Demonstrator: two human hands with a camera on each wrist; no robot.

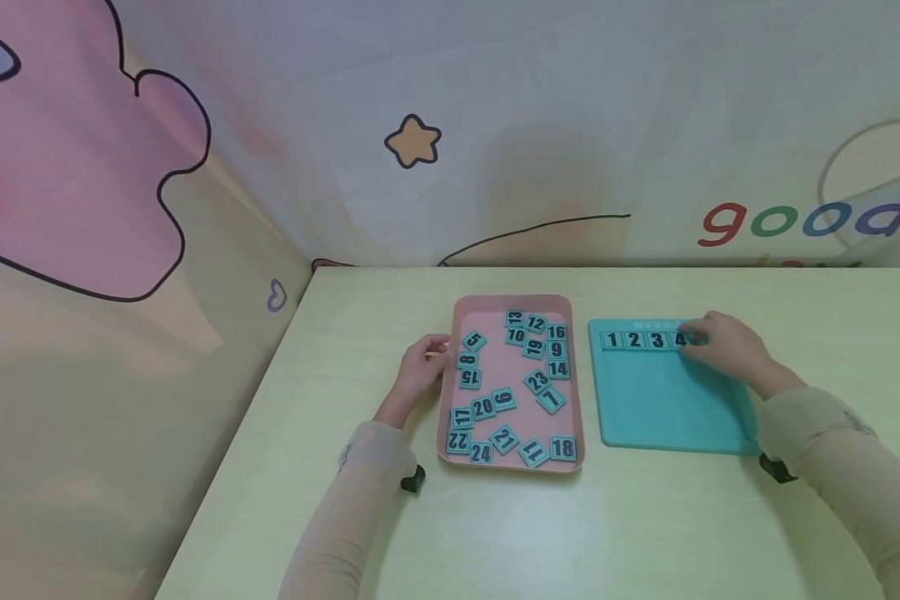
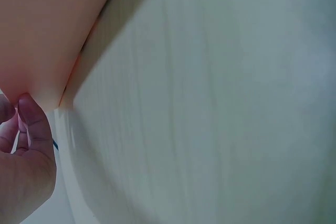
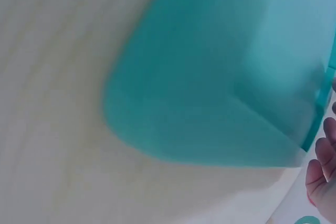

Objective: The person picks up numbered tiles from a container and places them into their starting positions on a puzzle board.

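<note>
My left hand (image 1: 420, 367) grips the left rim of a pink tray (image 1: 506, 417) in the head view, and the left wrist view shows its thumb and fingers at the tray's edge. Several loose number tiles lie in the tray at mixed angles, among them 5 (image 1: 473, 341), 23 (image 1: 537, 382) and 18 (image 1: 562, 448). To the right lies a teal board (image 1: 667, 408). Tiles 1 (image 1: 612, 340), 2 (image 1: 634, 340) and 3 (image 1: 657, 340) stand in a row along its top. Beside them my right hand (image 1: 727, 350) pinches the 4 tile (image 1: 679, 339), partly covering it.
Both tray and board rest on a pale wood-grain table (image 1: 645, 525). Behind the table rises a printed backdrop (image 1: 532, 125) with a star and coloured letters. A dark wrist device (image 1: 413, 480) shows below the left sleeve.
</note>
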